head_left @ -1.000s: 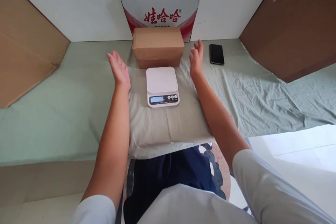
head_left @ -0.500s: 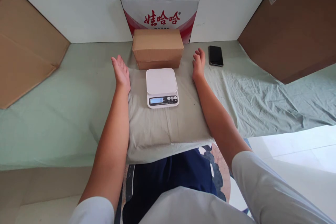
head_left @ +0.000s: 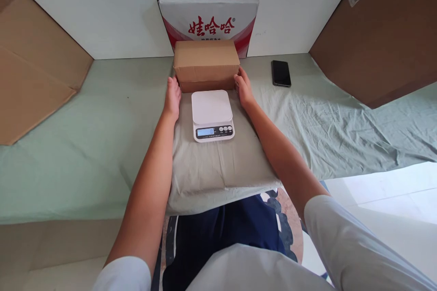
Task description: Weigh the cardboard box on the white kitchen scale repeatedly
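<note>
A closed brown cardboard box (head_left: 205,61) stands at the back of the cloth-covered table, just behind a white digital kitchen scale (head_left: 211,113) with its display lit. The scale rests on a folded grey cloth pad (head_left: 218,168). My left hand (head_left: 172,95) lies palm inward at the box's lower left corner, fingers stretched and together, fingertips touching the box. Against the lower right end of the box rests my right hand (head_left: 243,88), its fingers also stretched out. The box sits flat on the table between the two hands.
A black phone (head_left: 281,72) lies on the pale green sheet (head_left: 102,118) right of the box. Behind the box stands a white carton with red lettering (head_left: 209,18), among white panels. Brown cardboard sheets (head_left: 30,68) (head_left: 385,32) lean at both sides.
Both hands have come inward and forward from wide of the scale, palms apart, to the two lower ends of the cardboard box. The box and the scale have not moved.
</note>
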`<state>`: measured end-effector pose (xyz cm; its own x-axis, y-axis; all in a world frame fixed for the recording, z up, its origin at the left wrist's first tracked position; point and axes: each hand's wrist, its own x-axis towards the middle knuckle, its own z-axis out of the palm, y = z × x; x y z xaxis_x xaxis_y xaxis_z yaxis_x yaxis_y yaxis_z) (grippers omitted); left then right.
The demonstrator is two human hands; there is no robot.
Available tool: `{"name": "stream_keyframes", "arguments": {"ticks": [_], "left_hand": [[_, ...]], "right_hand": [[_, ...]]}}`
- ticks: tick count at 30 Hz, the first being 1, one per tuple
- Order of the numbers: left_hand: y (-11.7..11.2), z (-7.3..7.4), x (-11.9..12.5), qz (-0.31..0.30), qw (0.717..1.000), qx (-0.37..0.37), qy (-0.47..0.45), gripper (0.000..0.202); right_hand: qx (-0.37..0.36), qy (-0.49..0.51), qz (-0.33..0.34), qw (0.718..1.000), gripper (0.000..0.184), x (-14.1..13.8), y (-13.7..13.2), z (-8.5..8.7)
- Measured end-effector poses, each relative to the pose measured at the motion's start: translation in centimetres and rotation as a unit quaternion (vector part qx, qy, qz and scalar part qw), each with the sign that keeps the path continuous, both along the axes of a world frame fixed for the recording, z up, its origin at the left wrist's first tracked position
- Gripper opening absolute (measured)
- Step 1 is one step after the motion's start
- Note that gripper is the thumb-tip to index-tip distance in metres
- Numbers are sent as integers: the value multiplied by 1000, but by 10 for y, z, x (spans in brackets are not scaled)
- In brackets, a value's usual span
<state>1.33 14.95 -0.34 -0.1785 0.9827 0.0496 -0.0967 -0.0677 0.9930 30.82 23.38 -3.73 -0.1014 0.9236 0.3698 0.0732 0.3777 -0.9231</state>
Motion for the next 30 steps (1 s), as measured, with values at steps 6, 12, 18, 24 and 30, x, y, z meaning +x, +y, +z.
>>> {"name": "stream_keyframes", "arguments": {"ticks": [6,12,18,24,30], "left_hand": [[1,-1,0,5,1000,10,12,100],[-7,5,-4,18,999,37,10,102],[-26,20,1,5,995,98,18,100],[-79,42,-5,-17,992,118,32,104],[-145,44,-4,-18,987,156,44,78]], "right_hand": [[-2,-17,-14,1000,98,-16,-15,13],[8,12,-10,1000,102,-19,-19,23],[35,1,-15,999,103,-14,-38,50],[67,8,10,998,104,-6,-99,54],[67,30,26,997,101,2,-159,47]]}}
